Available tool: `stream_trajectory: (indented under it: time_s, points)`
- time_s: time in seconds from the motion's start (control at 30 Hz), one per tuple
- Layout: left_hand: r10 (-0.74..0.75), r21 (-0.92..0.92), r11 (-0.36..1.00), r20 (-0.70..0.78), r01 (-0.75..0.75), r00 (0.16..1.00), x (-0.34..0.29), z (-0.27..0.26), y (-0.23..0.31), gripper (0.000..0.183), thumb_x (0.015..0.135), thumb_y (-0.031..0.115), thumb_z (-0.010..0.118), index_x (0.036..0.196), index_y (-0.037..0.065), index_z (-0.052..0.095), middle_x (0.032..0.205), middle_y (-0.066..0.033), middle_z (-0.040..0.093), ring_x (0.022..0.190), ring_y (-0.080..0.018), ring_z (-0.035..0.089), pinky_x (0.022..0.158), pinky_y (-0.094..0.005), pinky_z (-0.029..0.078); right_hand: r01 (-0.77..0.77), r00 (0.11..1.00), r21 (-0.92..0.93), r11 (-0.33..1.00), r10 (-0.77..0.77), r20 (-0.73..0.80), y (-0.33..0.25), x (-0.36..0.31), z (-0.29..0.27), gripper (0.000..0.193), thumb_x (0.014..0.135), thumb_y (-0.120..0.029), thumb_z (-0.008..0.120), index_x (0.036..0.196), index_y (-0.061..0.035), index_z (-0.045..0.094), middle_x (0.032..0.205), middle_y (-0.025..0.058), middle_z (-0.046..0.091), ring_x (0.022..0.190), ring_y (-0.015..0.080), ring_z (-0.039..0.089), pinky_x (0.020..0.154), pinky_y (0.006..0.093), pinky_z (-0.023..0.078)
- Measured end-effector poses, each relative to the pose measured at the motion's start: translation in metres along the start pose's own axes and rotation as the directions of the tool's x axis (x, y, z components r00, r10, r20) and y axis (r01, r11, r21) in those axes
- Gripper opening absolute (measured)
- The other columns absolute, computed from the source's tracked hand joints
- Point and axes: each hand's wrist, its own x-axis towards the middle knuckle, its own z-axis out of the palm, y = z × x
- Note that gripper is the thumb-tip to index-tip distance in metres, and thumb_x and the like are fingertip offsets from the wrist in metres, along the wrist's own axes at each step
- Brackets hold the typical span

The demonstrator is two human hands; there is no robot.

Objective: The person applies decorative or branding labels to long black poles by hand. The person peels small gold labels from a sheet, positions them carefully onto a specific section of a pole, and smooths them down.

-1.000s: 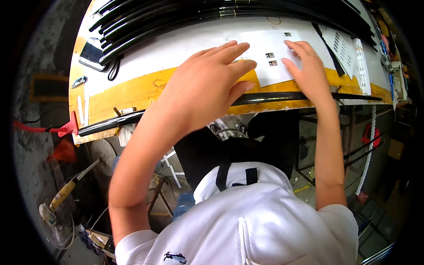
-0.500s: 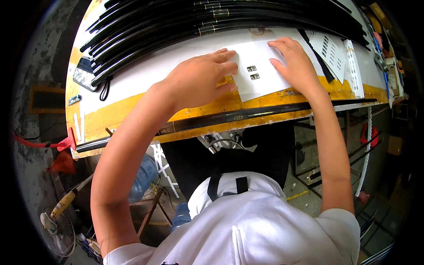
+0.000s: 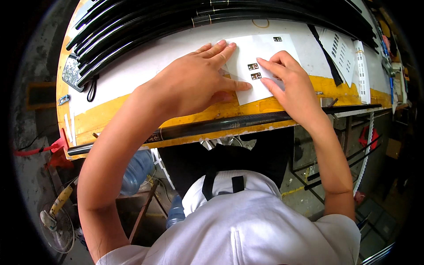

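Observation:
A white sheet [image 3: 265, 44] lies on the table with small dark decals on it. Two of them, an upper decal [image 3: 252, 66] and a lower decal [image 3: 256, 76], sit close together, while a third decal [image 3: 277, 39] is near the sheet's far right corner. My left hand [image 3: 198, 77] rests open on the sheet's left side, its thumb stretched toward the lower decal. At the right edges of the paired decals is my right hand [image 3: 289, 81], index finger and thumb apart, with nothing visible between them. A black rod [image 3: 229, 123] runs along the table's near edge.
Several glossy black rods [image 3: 145, 44] lie across the back of the table. On the left are a phone [image 3: 73, 73] and a red clamp-like piece [image 3: 63, 140]. A printed sheet [image 3: 338, 51] and a white strip [image 3: 362, 73] lie at the right. Blue water jugs [image 3: 137, 172] stand below.
My right hand has moved from the sheet's far right corner to the paired decals, uncovering the third decal. My left thumb has shifted right onto the sheet.

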Motion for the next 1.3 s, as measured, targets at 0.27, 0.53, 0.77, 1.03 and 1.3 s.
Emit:
stream_trajectory:
  time_s: [0.27,0.53,0.77,1.03,1.3]
  points:
    - [-0.017,-0.015,1.0,0.008,0.017,1.0,0.001,-0.002,0.003,0.036,0.092,0.032,0.059,0.127,0.04,0.06,0.15,-0.0231,0.033,0.138,-0.0383,0.034,0.113,-0.0404,0.032,-0.117,0.993,0.145,0.982,0.117,0.007,-0.001,0.003,-0.001,0.03,0.08,-0.006,0.069,0.11,-0.0008,0.067,0.092,0.0108,0.057,0.078,0.0263,0.059,0.074,0.0347,0.049]
    - [-0.041,-0.001,0.999,0.02,0.041,0.999,0.0,-0.002,0.004,0.038,0.09,0.033,0.061,0.127,0.043,0.059,0.15,-0.0224,0.032,0.139,-0.0367,0.033,0.113,-0.04,0.033,-0.045,0.998,-0.005,0.999,0.044,-0.037,0.0,0.001,0.002,0.027,0.081,-0.009,0.07,0.106,0.0002,0.068,0.093,0.0107,0.059,0.083,0.0263,0.061,0.074,0.0362,0.049]
    - [-0.044,-0.016,0.999,0.03,0.045,0.999,0.0,-0.002,0.004,0.04,0.088,0.033,0.063,0.127,0.042,0.06,0.151,-0.022,0.032,0.14,-0.0359,0.033,0.113,-0.0404,0.033,-0.131,0.986,0.085,0.988,0.138,-0.092,-0.005,0.004,0.002,0.025,0.081,-0.009,0.07,0.105,-0.001,0.069,0.092,0.011,0.06,0.08,0.0267,0.062,0.074,0.0354,0.05]
    - [-0.032,-0.022,0.999,0.021,0.033,0.999,0.0,-0.002,0.004,0.041,0.087,0.031,0.065,0.127,0.039,0.061,0.15,-0.0238,0.032,0.14,-0.0366,0.032,0.114,-0.0402,0.03,-0.079,0.992,-0.002,0.997,0.078,-0.104,0.003,0.009,0.006,0.013,0.084,-0.012,0.067,0.093,-0.0025,0.066,0.088,0.0097,0.062,0.076,0.0255,0.064,0.07,0.0355,0.052]
    - [-0.026,-0.041,0.999,0.013,0.026,1.0,-0.002,-0.003,0.004,0.042,0.087,0.029,0.065,0.128,0.037,0.06,0.15,-0.0243,0.032,0.14,-0.0369,0.031,0.115,-0.0405,0.03,-0.112,0.991,-0.041,0.993,0.109,-0.072,0.01,0.024,0.014,0.014,0.088,-0.016,0.063,0.091,-0.0026,0.06,0.09,0.0101,0.061,0.083,0.0269,0.063,0.076,0.0378,0.05]
